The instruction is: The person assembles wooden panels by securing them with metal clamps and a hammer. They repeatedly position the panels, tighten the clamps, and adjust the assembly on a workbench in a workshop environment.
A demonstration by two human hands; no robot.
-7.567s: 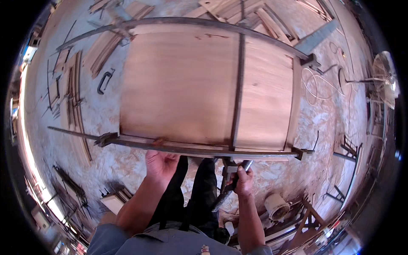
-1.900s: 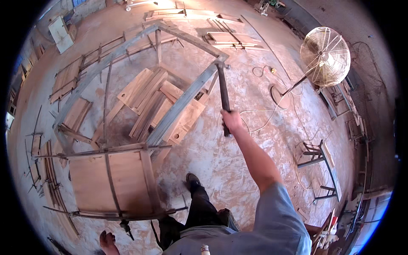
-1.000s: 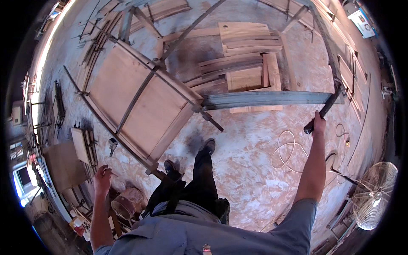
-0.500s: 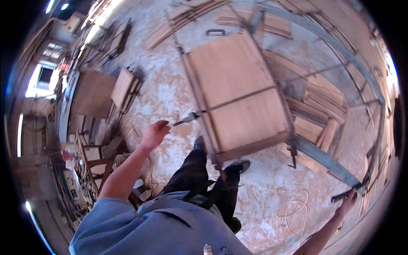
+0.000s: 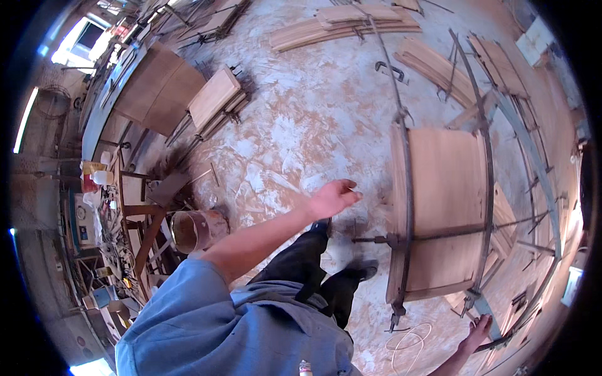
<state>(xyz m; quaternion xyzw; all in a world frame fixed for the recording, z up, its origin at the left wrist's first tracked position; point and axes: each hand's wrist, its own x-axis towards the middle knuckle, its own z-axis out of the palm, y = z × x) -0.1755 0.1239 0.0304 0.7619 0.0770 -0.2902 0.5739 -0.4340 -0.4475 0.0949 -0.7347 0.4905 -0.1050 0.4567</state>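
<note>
A pale wooden panel (image 5: 445,182) in a darker wood frame stands to my right, with long bar clamps along and across it. The screw end of the cross clamp (image 5: 375,240) sticks out on its left side, toward my legs. Above the floor, just beyond that screw end, my left hand (image 5: 335,197) is held out with loosely bent fingers, touching nothing. At the lower right, my right hand (image 5: 476,333) has its fingers apart near the end of a blue-grey metal beam (image 5: 488,312) and a dark bar. Whether it touches them I cannot tell.
A C-clamp (image 5: 390,70) lies on the dusty floor beyond the panel, near stacks of boards (image 5: 345,28). At left are leaning panels (image 5: 160,88), a smaller board stack (image 5: 214,100), a bucket (image 5: 191,230) and a cluttered bench. A pale cord (image 5: 407,344) curls at lower right.
My view has turned left, so the panel sits farther right. My left hand has moved away from the cross clamp's screw end. My right hand's fingers are now spread near the beam.
</note>
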